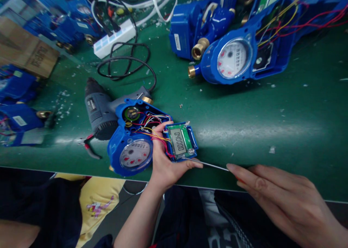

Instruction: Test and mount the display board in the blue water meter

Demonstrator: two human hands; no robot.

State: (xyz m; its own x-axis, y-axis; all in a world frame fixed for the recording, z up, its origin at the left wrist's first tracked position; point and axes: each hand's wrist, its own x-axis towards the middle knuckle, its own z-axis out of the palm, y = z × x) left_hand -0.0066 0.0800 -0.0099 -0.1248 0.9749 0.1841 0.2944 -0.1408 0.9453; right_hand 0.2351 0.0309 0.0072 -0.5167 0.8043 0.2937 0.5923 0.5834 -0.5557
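Observation:
My left hand [165,164] grips a small blue display module [181,141] with a green circuit board and an LCD showing digits. Coloured wires join it to an open blue water meter [130,143] with a white dial, lying at the table's near edge. My right hand [274,193] is closed on a thin screwdriver [212,165]; its metal tip reaches the lower right corner of the module, by my left thumb.
A grey electric drill [100,112] lies behind the meter, its black cord looping to a white power strip [114,39]. Red-handled pliers [89,148] lie left of the meter. More blue water meters [233,56] sit at the back right and left. A cardboard box [27,52] stands far left.

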